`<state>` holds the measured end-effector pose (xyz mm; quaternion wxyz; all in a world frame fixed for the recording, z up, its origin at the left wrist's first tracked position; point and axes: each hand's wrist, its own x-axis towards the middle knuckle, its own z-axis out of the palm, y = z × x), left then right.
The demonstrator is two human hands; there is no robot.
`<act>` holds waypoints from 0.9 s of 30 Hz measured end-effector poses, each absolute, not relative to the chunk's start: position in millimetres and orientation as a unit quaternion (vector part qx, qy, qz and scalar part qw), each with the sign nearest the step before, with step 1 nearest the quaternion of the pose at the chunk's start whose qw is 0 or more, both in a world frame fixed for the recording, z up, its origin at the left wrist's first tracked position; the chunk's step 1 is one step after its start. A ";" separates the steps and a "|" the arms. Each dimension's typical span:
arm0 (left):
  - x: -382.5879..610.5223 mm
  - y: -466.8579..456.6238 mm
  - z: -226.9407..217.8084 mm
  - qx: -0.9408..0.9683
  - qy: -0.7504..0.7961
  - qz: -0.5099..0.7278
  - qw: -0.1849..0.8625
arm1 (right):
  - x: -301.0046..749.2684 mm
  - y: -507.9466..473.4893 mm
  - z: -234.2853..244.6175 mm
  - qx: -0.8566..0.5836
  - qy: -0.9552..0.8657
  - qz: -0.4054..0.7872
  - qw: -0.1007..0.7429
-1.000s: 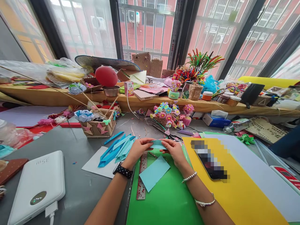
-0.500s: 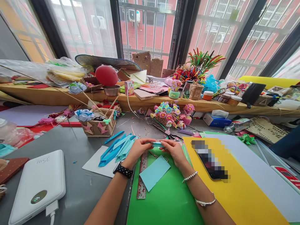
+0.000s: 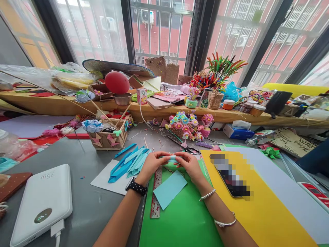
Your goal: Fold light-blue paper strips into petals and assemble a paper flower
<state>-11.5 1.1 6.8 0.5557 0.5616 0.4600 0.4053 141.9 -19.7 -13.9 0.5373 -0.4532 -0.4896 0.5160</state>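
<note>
A small piece of light blue paper [image 3: 172, 159] is pinched between my two hands above the green mat. My left hand [image 3: 155, 165] has its thumb and fingers closed on the paper's left end. On the right end, my right hand [image 3: 189, 165] grips with thumb and fingertips. A flat light blue sheet [image 3: 170, 189] lies below on the green mat [image 3: 180, 223], partly over a clear patterned ruler [image 3: 155, 209]. To the left, several folded blue paper strips [image 3: 130, 163] rest on a white sheet [image 3: 101, 180]. Scissors, mostly hidden, lie behind the flat blue sheet.
A white power bank [image 3: 42, 202] with a cable lies at left. A phone [image 3: 228, 178] rests on yellow card [image 3: 267, 212] at right. Behind stand a decorated box [image 3: 108, 140], a cluster of small flowers [image 3: 185, 127] and a tissue box [image 3: 238, 131], below a crowded ledge.
The light blue paper between my fingers has turned slightly and looks narrower and paler. Both hands stay in nearly the same place.
</note>
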 end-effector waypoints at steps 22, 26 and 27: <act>-11.0 2.5 3.0 0.615 0.454 0.421 0.487 | 143.7 -18.3 -17.3 -0.473 -0.463 0.541 0.519; -11.3 2.9 1.7 0.605 0.451 0.421 0.503 | 143.5 -17.8 -18.4 -0.484 -0.455 0.545 0.512; -11.2 2.8 1.5 0.598 0.452 0.423 0.509 | 143.3 -17.9 -18.3 -0.485 -0.453 0.546 0.511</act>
